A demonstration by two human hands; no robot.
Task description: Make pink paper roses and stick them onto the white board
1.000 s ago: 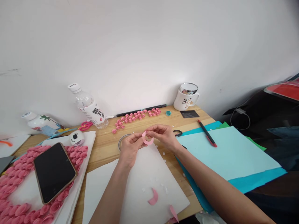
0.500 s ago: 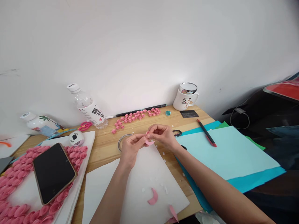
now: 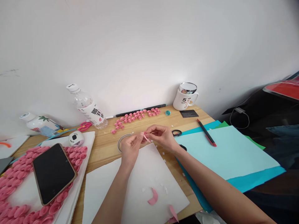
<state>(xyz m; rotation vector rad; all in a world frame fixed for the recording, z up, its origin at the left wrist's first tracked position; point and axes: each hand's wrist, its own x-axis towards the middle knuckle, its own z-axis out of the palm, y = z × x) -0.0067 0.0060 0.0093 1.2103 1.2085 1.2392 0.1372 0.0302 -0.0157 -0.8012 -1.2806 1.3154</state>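
Note:
Between my two hands, above the far edge of a white sheet [image 3: 140, 183], is a small curled pink paper strip [image 3: 147, 138] with a loose tail hanging down. My left hand [image 3: 131, 147] pinches it from the left, thumb against fingers. From the right, my right hand [image 3: 161, 136] pinches the same strip, its fingertips nearly touching the left ones. Part of the strip is hidden by the fingers. A curved pink paper piece [image 3: 153, 197] lies on the sheet, with another pink scrap [image 3: 173, 212] at its near edge. Several rolled pink paper flowers [image 3: 133, 117] lie beyond my hands.
A roll of tape [image 3: 120, 143] lies behind my left hand, scissors [image 3: 177, 133] beside my right. Left are a phone [image 3: 54, 173] on a flower-covered board [image 3: 22, 194] and a bottle [image 3: 90, 109]. A mug [image 3: 185, 99], a pen [image 3: 206, 133] and blue paper [image 3: 229, 155] are right.
My fingers have shifted around the pink strip, the left hand turning slightly. The strip's tail now looks narrower and more slanted. Nothing else on the table has moved.

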